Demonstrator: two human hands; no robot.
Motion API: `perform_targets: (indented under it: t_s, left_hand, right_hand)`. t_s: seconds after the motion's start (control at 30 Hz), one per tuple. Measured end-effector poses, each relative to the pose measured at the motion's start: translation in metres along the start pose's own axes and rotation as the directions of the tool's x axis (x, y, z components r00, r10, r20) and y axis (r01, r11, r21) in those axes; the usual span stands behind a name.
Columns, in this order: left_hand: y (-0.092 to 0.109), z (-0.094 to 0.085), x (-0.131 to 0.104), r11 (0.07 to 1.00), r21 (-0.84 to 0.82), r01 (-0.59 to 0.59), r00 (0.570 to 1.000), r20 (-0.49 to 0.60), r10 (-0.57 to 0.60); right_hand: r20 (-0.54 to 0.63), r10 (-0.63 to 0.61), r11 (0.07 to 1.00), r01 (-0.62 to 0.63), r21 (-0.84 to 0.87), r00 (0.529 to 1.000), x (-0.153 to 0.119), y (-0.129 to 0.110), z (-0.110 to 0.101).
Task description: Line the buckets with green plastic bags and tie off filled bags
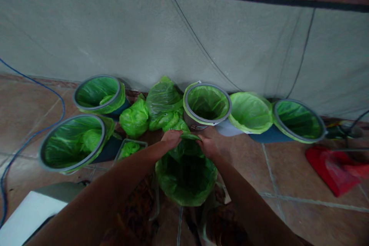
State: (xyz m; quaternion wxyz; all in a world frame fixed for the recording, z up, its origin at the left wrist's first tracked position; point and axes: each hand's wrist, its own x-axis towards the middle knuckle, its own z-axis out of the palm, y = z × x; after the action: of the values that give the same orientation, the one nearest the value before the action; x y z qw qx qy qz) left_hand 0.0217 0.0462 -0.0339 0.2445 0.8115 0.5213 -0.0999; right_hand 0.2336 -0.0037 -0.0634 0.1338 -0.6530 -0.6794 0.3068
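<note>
Directly in front of me a green trash bag (184,196) hangs wide open, apparently lining a bin whose body is hidden beneath it. My left hand (172,139) grips the far edge of the bag, fingers closed on the plastic. On the same edge, a little to the right, my right hand (208,147) is also closed on it. A strip of the bag is stretched between the two hands. Just beyond them stands a lined bin (207,85) with a grey rim ring. Bunched green bags (163,100) lie against the wall beside it.
Two lined bins, a rear one (98,77) and a front one (72,169), stand at left near a blue cable (37,132). To the right are a ringless lined bin (250,111), a ringed bin (300,102) and a red dustpan-like object (331,169). A white box (34,215) sits lower left.
</note>
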Motion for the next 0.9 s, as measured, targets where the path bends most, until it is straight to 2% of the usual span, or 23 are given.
perform_targets:
  t_s: [0.1,0.2,0.27,0.4,0.5,0.57,0.7,0.8,0.9]
  left_hand:
    - [0.0,-0.007,0.001,0.999,0.023,0.027,1.0,-0.004,-0.027]
    - [-0.009,-0.017,0.001,1.0,-0.009,0.006,0.999,-0.044,-0.006]
    - [-0.016,-0.022,0.001,0.999,-0.033,-0.005,0.998,-0.068,0.003]
    - [-0.023,-0.025,0.003,0.999,-0.049,-0.02,0.989,-0.15,0.012]
    - [-0.018,-0.025,0.008,0.995,-0.101,-0.026,0.979,-0.204,0.005]
    - [-0.012,-0.025,0.014,0.99,-0.143,-0.003,0.98,-0.198,-0.025]
    - [-0.004,-0.02,0.023,0.974,-0.198,0.109,0.983,-0.122,-0.135]
    - [-0.006,-0.015,0.023,0.957,-0.251,0.146,0.983,-0.068,-0.168]
    - [-0.014,-0.012,0.018,0.959,-0.278,0.052,0.995,-0.073,-0.075]
  right_hand:
    - [-0.03,0.135,0.991,-0.135,0.0,0.99,-0.011,0.003,0.001]
    - [-0.143,0.311,0.95,-0.313,0.005,0.94,-0.035,0.007,0.007]
    - [-0.203,0.384,0.921,-0.389,0.019,0.901,-0.054,0.008,0.015]
    - [-0.312,0.452,0.889,-0.449,0.088,0.835,-0.083,0.007,0.029]
    - [-0.392,0.431,0.897,-0.432,0.09,0.813,-0.078,0.002,0.019]
    - [-0.384,0.374,0.921,-0.385,0.05,0.844,-0.059,-0.005,0.002]
    - [-0.198,0.205,0.973,-0.221,-0.065,0.959,-0.006,-0.026,-0.026]
    - [-0.058,0.096,0.981,-0.104,-0.165,0.994,0.017,-0.032,-0.027]
    - [0.003,0.047,0.985,-0.045,-0.166,0.999,0.021,-0.022,-0.016]
